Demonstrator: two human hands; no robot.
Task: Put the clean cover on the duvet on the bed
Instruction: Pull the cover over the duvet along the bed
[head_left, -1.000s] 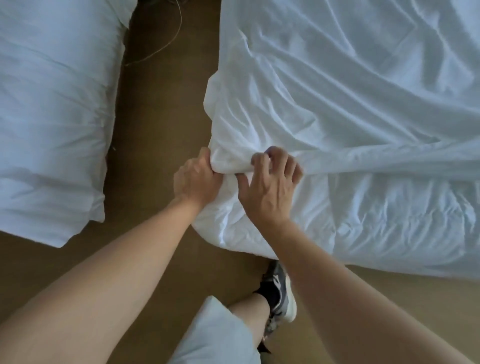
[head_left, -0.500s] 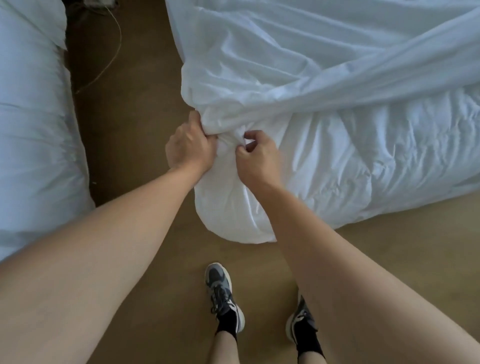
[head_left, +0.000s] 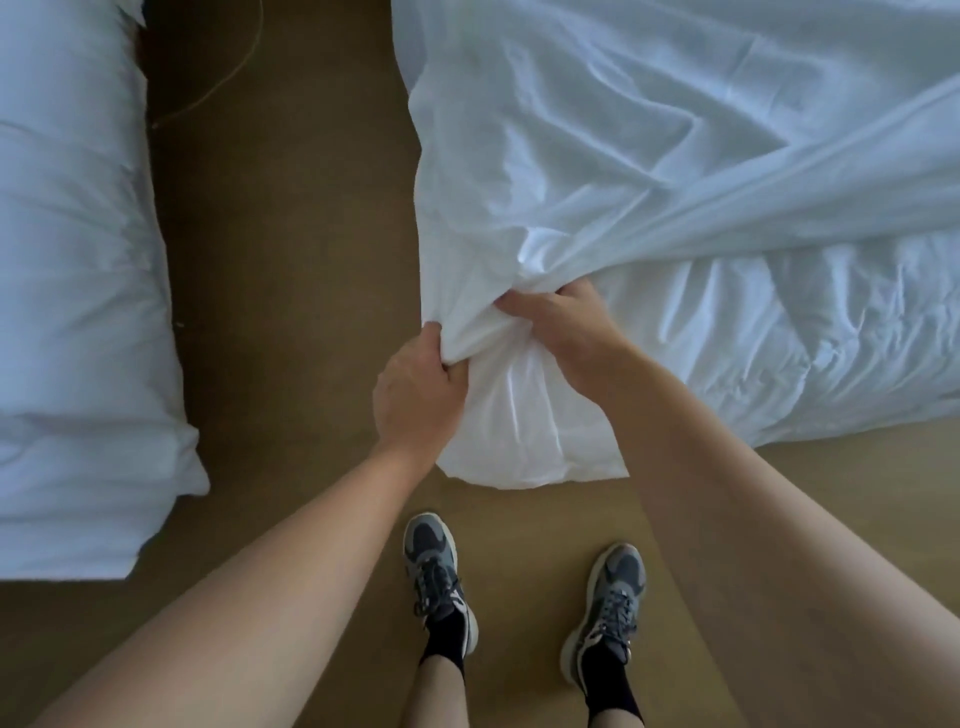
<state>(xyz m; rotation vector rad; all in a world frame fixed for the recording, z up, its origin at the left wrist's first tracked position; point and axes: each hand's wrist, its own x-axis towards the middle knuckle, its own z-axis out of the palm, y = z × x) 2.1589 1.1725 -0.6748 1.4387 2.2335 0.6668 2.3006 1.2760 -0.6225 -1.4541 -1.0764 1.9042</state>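
Progress looks partial. The smooth white cover (head_left: 649, 145) lies over the far part of the bed, which is itself hidden under the bedding. The cover's edge runs as a long diagonal fold from the hands out to the right. On the near side of that fold the puffy, crinkled duvet (head_left: 805, 332) shows bare, so much of it seems not yet sheathed.

At the near left corner (head_left: 519, 415), which hangs over the brown floor (head_left: 285, 260), both hands work the cloth. The left hand (head_left: 415, 389) has its fingers (head_left: 453, 370) curled tight round a bunch of white fabric. The right hand (head_left: 563, 325), just beside it, has its fingers (head_left: 514, 306) hooked into the gathered folds, so neither hand is free. Whether the corner below them is already inside the cover cannot be told.

What seems left is seating this corner, drawing the cover down over the exposed near strip, then closing and smoothing it.

A second white bed (head_left: 78, 260) stands well apart on the left, and the person's grey shoes (head_left: 436, 566) are planted on the floor below the corner. No brand, label or writing can be read anywhere, on the shoes or the linen.
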